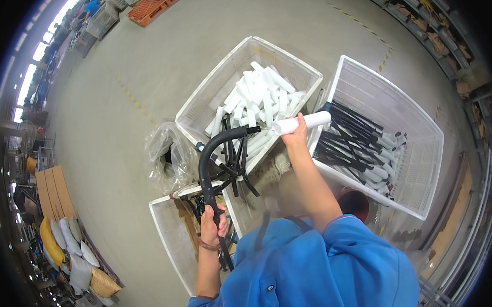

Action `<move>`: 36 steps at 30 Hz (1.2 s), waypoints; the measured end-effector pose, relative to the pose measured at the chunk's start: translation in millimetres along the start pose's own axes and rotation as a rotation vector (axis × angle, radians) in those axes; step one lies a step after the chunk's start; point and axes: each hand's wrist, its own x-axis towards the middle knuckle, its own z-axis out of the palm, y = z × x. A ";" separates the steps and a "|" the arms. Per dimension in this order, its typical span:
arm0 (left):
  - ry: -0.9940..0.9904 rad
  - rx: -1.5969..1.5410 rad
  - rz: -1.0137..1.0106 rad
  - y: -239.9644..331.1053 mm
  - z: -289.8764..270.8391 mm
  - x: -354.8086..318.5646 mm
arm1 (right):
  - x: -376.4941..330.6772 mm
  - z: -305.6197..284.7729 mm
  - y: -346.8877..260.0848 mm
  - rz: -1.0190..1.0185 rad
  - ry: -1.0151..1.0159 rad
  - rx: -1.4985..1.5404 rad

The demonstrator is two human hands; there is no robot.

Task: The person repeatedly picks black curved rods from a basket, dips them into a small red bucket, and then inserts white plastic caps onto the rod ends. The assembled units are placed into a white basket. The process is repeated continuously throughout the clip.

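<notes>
My left hand (214, 224) is closed around the lower part of a black curved tube (205, 168). The tube rises and bends to the right, and its tip ends just short of a white foam sleeve (313, 121). My right hand (295, 132) grips that sleeve from below, with its open end turned towards the tube tip and a small gap between them. Behind both hands, a white crate (204, 99) holds many loose white foam pieces (259, 91). Several thin black metal legs (236, 161) stand at this crate's near edge, partly behind the curved tube.
At the right, a second white crate (418, 114) contains black tubes (348, 136) with white-wrapped ends. A third crate (165, 232) with black parts sits under my left arm. Nearby are a clear plastic bag (166, 155) and a dark red bucket (353, 203). An orange pallet (156, 6) lies farther off.
</notes>
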 end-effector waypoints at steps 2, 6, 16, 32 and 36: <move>-0.024 -0.007 0.014 -2.3 2.6 -10.7 | -13.7 -6.0 -3.4 0.036 0.032 0.039; -0.021 0.028 0.019 -7.4 13.9 -21.8 | -37.5 -5.7 -16.1 0.118 0.043 0.069; 0.091 0.528 0.177 -38.3 93.3 -2.8 | -147.7 66.0 40.1 0.249 0.027 -0.135; -0.319 0.079 -0.006 18.2 172.5 -5.3 | -237.8 176.9 -229.7 -1.468 -1.053 -2.396; -0.234 0.255 -0.024 10.7 192.7 -16.4 | -236.4 187.4 -235.3 -0.729 -1.440 -2.160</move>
